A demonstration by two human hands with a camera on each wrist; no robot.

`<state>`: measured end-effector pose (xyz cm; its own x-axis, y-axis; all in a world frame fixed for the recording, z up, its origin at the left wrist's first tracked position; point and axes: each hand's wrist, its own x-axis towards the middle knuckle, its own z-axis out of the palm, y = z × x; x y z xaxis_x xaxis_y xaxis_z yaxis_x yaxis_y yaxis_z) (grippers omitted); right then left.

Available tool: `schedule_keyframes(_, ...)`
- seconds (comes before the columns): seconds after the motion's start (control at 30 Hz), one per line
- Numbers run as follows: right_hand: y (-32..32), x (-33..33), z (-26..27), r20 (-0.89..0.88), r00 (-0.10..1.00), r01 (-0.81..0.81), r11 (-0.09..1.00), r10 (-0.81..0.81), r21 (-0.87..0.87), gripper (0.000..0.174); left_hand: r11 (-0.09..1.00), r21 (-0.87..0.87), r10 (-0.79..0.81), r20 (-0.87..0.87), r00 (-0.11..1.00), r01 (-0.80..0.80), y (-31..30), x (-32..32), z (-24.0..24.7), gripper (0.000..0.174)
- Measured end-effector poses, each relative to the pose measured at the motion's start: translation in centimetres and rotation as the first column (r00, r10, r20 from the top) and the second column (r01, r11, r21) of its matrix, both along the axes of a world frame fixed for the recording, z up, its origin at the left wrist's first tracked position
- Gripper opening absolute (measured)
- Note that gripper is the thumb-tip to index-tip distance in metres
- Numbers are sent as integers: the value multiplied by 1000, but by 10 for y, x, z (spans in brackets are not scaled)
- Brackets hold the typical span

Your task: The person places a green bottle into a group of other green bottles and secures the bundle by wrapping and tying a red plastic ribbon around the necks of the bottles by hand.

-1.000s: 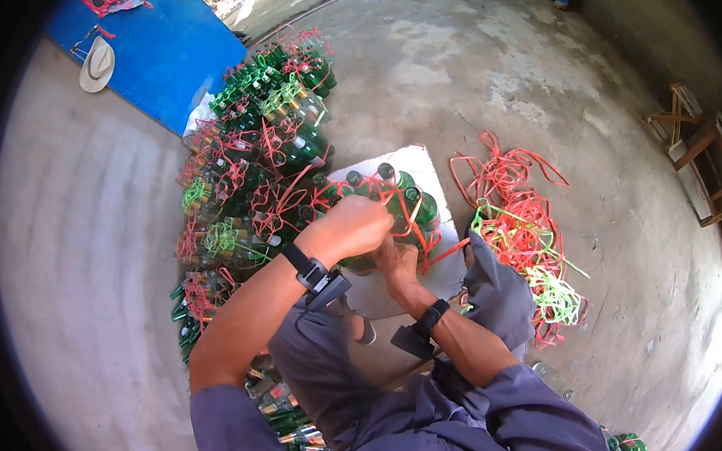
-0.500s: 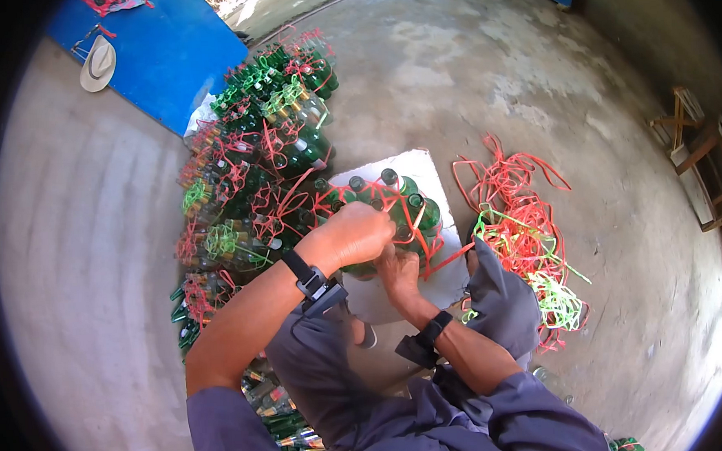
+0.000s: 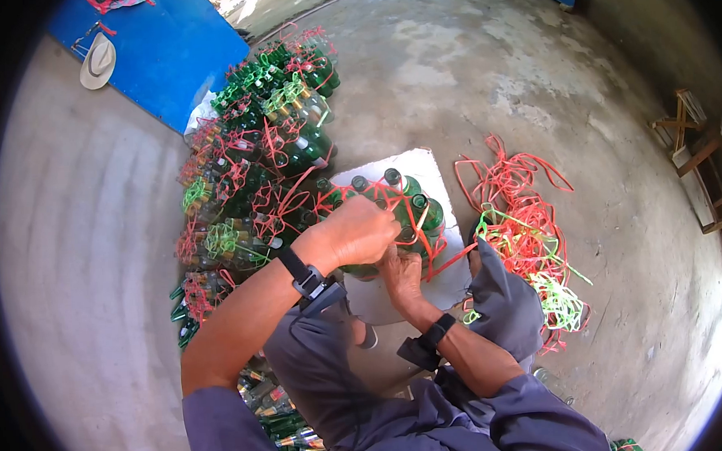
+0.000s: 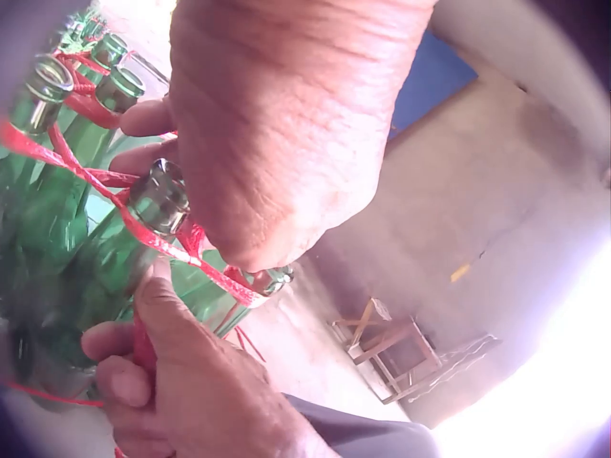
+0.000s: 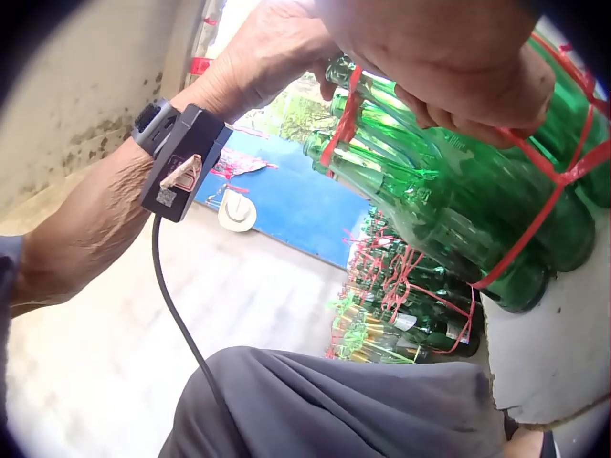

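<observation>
A cluster of green glass bottles (image 3: pixel 431 215) stands upright on a white board (image 3: pixel 433 166), with red plastic strap (image 4: pixel 143 234) looped between and around the necks. My left hand (image 3: pixel 355 232) is over the near side of the cluster, its curled fingers at the strap beside a bottle neck in the left wrist view. Just below it, my right hand (image 3: pixel 402 276) grips a piece of red strap in curled fingers, the thumb up against a bottle. The left fingertips are partly hidden behind the neck and the hand itself.
Many strapped bottles (image 3: pixel 300 151) crowd the floor on the left. To the right lies a tangled heap of red and green strap (image 3: pixel 524 217). A wooden frame (image 3: pixel 704 158) leans by the right wall. My knee (image 3: pixel 503 296) is close beside the board.
Both hands stay at the same bottle cluster, with only slight shifts of the fingers. The whole head view has drifted a little.
</observation>
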<state>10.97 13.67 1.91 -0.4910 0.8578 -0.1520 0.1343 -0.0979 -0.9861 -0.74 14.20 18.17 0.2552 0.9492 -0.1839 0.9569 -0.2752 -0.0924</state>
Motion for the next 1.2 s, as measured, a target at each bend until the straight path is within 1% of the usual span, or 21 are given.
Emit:
schedule_keyframes(0.03, -1, -1, -2, 1, 1000, 1, 1000, -1, -1, 58, 1000, 13, -9, -24, 1000, 9, 1, 1, 3, 7)
schedule_keyframes(0.07, -2, -2, -3, -31, 999, 6, 996, -9, -89, 58, 1000, 11, -10, -23, 1000, 10, 1, 2, 5, 7)
schedule_keyframes(0.1, -4, -3, -5, -62, 998, 8, 984, -19, -177, 58, 998, 52, -29, -16, 999, 30, 1, 2, 7, 8)
schedule_keyframes(0.13, -4, -4, -8, -63, 998, 7, 984, -19, -177, 58, 995, 92, -47, -10, 999, 48, 1, 2, 9, 8)
schedule_keyframes(0.2, -5, -5, -16, -53, 999, -17, 989, 9, -147, 58, 997, 76, -17, 12, 1000, 16, 3, 5, 13, 10)
schedule_keyframes(0.27, -2, -1, -4, -27, 999, -31, 989, 27, -143, 59, 998, 59, 13, 37, 999, -15, 4, 6, 14, 12)
schedule_keyframes(0.33, 1, 0, -2, -1, 999, -45, 990, 45, -137, 59, 993, 113, 25, 81, 996, -34, 3, 7, 14, 11)
schedule_keyframes(0.4, 1, -2, -8, -59, 996, -71, 987, 63, -146, 45, 995, 84, 46, 81, 996, -53, 1, 5, 15, 13)
schedule_keyframes(0.43, 1, -2, -7, -58, 996, -70, 987, 62, -148, 45, 996, 55, 69, 80, 994, -73, 0, 4, 15, 17)
schedule_keyframes(0.5, 0, -2, -4, -180, 983, -72, 967, 28, -243, 43, 995, 41, 89, 84, 992, -93, -1, 5, 16, 18)
schedule_keyframes(0.67, 2, 4, 12, -151, 988, -81, 965, 44, -249, 42, 990, 36, 130, 131, 983, -136, -5, 0, 11, 18)
schedule_keyframes(0.7, 2, 5, 14, -145, 988, -85, 962, 49, -259, 43, 989, 51, 128, 169, 977, -138, -6, 0, 11, 15)
schedule_keyframes(0.73, 3, 5, 14, -145, 988, -85, 962, 48, -259, 43, 988, 66, 124, 207, 970, -141, -7, 0, 11, 12)
schedule_keyframes(0.77, 3, 6, 13, -57, 996, -82, 974, 72, -211, 46, 988, 65, 124, 207, 970, -140, -8, 0, 10, 12)
schedule_keyframes(0.8, 2, 6, 12, 33, 995, -85, 983, 92, -162, 52, 986, 88, 121, 224, 967, -144, -10, -1, 10, 9)
schedule_keyframes(0.87, 1, 11, 21, 61, 994, -75, 982, 86, -174, 50, 982, 111, 121, 240, 963, -151, -13, -2, 8, 8)
schedule_keyframes(0.93, 1, 16, 28, 88, 993, -65, 981, 83, -183, 48, 967, 145, 146, 349, 926, -208, -15, -3, 3, 10)
schedule_keyframes(1.0, 1, 22, 29, 147, 986, -56, 985, 81, -163, 45, 962, 145, 160, 383, 910, -230, -15, -6, -5, 11)
schedule_keyframes(1.03, 0, 25, 25, 149, 986, -56, 985, 80, -161, 45, 958, 143, 171, 417, 893, -250, -14, -6, -7, 12)
schedule_keyframes(1.13, -7, 33, 7, 138, 986, -83, 991, 98, -108, 42, 951, 173, 158, 437, 886, -255, -14, -4, -10, 12)
schedule_keyframes(1.2, -12, 36, -2, 56, 996, -69, 994, 74, -85, 42, 951, 187, 149, 428, 891, -248, -15, -4, -11, 12)
